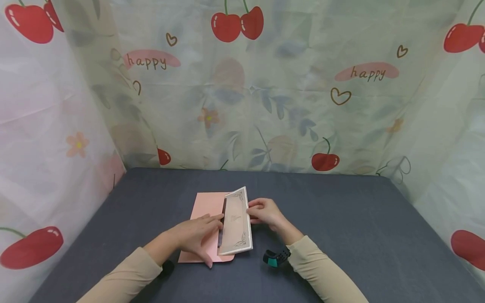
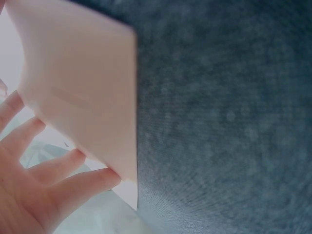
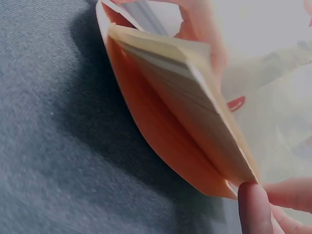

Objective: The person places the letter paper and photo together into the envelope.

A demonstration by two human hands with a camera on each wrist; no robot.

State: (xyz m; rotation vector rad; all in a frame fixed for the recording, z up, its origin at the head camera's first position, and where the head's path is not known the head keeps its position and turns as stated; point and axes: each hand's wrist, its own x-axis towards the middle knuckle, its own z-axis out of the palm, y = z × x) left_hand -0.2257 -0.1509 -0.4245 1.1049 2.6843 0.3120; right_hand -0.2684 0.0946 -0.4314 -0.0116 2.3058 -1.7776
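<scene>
A pink envelope (image 1: 206, 206) lies on the dark table, its opening toward the right. Partly inside it, tilted up off the table, is a layered card (image 1: 234, 221) with a pale border and scrollwork in its corners. My right hand (image 1: 265, 212) pinches the card's right edge; in the right wrist view the thumb (image 3: 254, 207) presses on that edge. My left hand (image 1: 198, 233) rests on the envelope with fingers spread, its fingertips near the envelope's opening. Seen from the left wrist, those fingers (image 2: 87, 185) touch the envelope's edge. The card's inner end is hidden.
A dark cloth covers the table (image 1: 341, 227). Printed curtains (image 1: 246, 105) with cherries hang behind and at both sides. A black strap with a teal part (image 1: 273, 259) is beside the right sleeve.
</scene>
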